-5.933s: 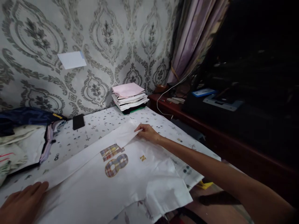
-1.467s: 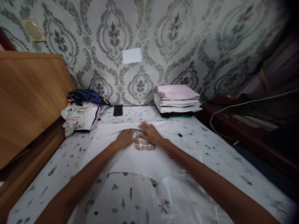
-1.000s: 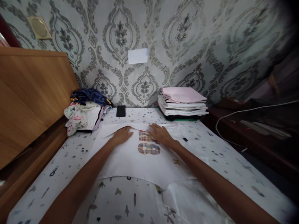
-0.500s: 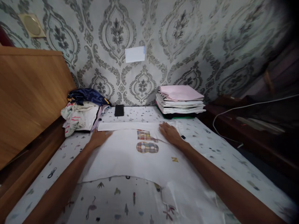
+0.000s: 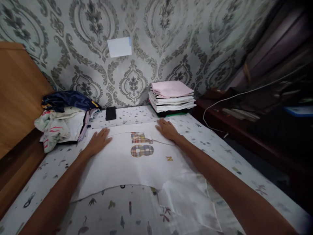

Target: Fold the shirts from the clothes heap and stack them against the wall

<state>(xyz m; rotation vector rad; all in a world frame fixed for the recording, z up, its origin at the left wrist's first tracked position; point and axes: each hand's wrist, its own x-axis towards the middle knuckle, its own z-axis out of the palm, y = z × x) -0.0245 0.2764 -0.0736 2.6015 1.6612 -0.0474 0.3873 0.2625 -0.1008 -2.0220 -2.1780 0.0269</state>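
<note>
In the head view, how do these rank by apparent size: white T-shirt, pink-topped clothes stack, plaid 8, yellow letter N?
Largest to smallest:
White T-shirt
Pink-topped clothes stack
Plaid 8
Yellow letter N

Black phone [image 5: 111, 113], patterned wallpaper [image 5: 133, 73]

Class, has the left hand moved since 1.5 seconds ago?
Yes, leftward: mostly right of the black phone-like object then, the left hand is now mostly left of it.

- Between my left hand [image 5: 99, 142] and right hand [image 5: 168, 130], I have room over the shirt [image 5: 117, 166].
- Crumpled clothes [image 5: 61, 125] block me beyond my left.
- A folded stack [image 5: 172, 99] stands beyond my right.
</note>
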